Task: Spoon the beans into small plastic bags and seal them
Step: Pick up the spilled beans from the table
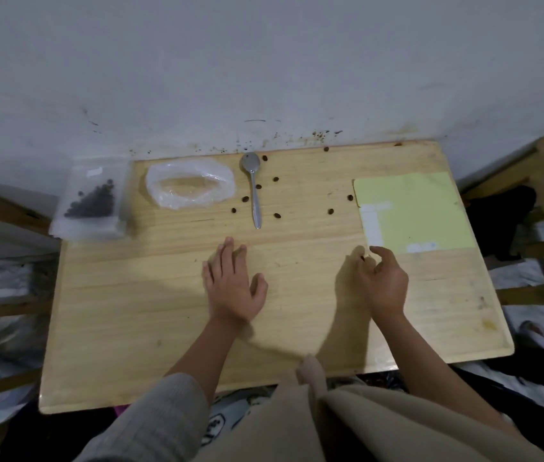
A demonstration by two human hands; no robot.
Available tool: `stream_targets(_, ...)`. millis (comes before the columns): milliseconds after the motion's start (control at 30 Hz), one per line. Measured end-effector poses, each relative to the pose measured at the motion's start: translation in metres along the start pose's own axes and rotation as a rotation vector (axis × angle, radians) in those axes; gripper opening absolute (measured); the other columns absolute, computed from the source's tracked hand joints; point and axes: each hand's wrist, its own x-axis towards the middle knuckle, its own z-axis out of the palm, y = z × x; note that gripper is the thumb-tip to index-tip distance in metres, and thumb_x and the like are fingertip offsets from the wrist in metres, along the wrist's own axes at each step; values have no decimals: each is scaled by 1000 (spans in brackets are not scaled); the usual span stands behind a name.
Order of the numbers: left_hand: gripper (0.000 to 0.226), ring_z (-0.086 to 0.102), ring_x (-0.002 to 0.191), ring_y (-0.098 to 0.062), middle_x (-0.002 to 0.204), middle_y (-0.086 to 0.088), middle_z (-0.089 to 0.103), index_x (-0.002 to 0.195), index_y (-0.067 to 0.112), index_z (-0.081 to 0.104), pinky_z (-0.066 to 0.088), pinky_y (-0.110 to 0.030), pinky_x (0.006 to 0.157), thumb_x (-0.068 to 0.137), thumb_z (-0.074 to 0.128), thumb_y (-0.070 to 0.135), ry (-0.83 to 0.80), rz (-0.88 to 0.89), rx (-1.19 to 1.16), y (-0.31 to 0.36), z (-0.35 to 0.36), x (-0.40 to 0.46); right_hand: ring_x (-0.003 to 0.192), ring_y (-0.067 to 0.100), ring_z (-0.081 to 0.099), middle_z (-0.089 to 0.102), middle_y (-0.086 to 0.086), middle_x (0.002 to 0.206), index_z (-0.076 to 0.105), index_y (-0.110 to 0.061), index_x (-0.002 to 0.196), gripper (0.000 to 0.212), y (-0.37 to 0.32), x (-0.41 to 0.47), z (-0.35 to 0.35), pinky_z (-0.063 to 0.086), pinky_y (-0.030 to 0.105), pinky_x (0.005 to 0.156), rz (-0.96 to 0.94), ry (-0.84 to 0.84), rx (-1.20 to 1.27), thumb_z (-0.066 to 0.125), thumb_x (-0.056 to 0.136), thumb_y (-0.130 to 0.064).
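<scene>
Roughly ten loose beans point(245, 198) scattered round spoon point(254, 188) at table point(130, 328) rear, beside an open clear bag point(190, 185) rolled wide, probably for easy filling. Filled bag point(92, 200) parked off the left edge, likely done. Left hand point(230, 285) flat on wood, fingers straight and slightly apart. Right hand point(384, 281) fingertips pinched on something small and dark, probably a stray bean, near yellow sheet point(430, 208).
</scene>
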Motion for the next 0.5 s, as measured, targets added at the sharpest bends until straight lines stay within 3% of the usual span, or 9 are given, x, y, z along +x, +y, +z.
stream_targets(133,65,33,134,-31,149,-11,35,134,11,47,23,-56,109,79,44,45,1,3,10,-1,1,-1,80,23,59,66,6,85,69,-14,100,18,7,0,2,36,25,65,-36,-85,-86,54,92,-21)
stream_targets(267,65,34,134,-31,148,-10,37,133,11,48,24,-56,108,78,43,46,17,1,4,0,3,-1,87,29,61,66,8,97,59,-10,102,21,13,4,6,37,29,66,-3,-102,-155,50,94,-27)
stream_targets(367,64,37,133,-32,144,-13,42,130,9,51,24,-60,106,77,43,44,32,-16,13,4,4,-3,77,29,57,60,6,86,51,-9,97,18,8,8,5,37,30,63,-48,-141,-184,48,93,-26)
stream_targets(467,53,44,127,-37,134,-19,49,116,6,58,22,-64,105,75,41,35,69,-98,-22,18,2,0,62,23,50,51,2,66,46,-5,89,10,-9,9,5,35,29,55,-90,-92,109,46,94,-14)
stream_targets(500,49,47,124,-38,130,-20,51,111,6,60,23,-64,105,74,40,32,80,-113,-43,26,1,3,60,18,47,48,0,64,45,-6,87,9,-16,12,6,36,22,52,-74,-87,189,46,93,-12)
